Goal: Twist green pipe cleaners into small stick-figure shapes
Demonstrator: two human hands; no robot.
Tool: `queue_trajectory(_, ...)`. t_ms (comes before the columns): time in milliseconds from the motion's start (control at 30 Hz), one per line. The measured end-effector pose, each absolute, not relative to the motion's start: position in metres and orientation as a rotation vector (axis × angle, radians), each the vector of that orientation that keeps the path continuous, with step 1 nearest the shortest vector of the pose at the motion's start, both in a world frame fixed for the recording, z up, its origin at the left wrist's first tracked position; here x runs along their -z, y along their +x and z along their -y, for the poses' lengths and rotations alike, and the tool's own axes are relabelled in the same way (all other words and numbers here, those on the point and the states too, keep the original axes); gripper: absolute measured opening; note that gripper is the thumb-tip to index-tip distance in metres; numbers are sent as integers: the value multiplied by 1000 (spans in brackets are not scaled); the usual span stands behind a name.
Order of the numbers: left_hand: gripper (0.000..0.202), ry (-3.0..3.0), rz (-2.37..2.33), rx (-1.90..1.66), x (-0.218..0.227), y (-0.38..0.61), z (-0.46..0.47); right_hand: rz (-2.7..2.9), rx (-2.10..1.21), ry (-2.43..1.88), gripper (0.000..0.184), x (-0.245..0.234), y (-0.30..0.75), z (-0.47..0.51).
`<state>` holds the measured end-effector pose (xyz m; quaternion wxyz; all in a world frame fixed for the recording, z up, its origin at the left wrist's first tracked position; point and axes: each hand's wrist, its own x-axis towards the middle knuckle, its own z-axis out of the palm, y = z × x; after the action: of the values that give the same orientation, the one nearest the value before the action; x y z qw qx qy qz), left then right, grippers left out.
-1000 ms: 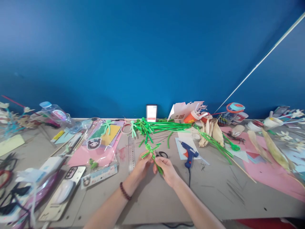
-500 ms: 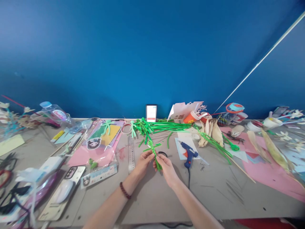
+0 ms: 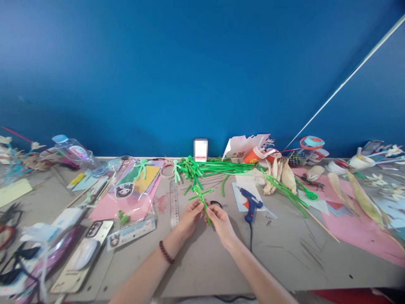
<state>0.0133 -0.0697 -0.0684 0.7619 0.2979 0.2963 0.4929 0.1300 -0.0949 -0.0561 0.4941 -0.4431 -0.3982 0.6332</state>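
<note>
Between my hands, over the middle of the table, is a small green pipe-cleaner figure with a coiled top and two arms sticking out sideways. My left hand pinches its body from the left. From the right, my right hand has its fingers closed on the lower part, where green ends poke out below. Just behind the figure lies a heap of green pipe cleaners. A dark ring-shaped thing, perhaps a scissors handle, is partly hidden behind my right hand.
A blue hot glue gun lies to the right, its cord running forward. A clear ruler is left of my hands. Farther left are a phone and a plastic bag of coloured sheets. A lit screen stands against the wall.
The figure has tilted slightly to the left, and its lower ends look closer together. Both hands stay in nearly the same place, still holding it.
</note>
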Motion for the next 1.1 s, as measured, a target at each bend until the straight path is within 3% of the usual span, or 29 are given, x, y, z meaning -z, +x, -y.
queue_trajectory(800,36,738,-554,-985,67,12,72,1001,-1482,-1030,32,62,127,96)
queue_trajectory(1100,25,539,-624,-1103,72,12,70,1219,-1366,-1163,37,69,128,97)
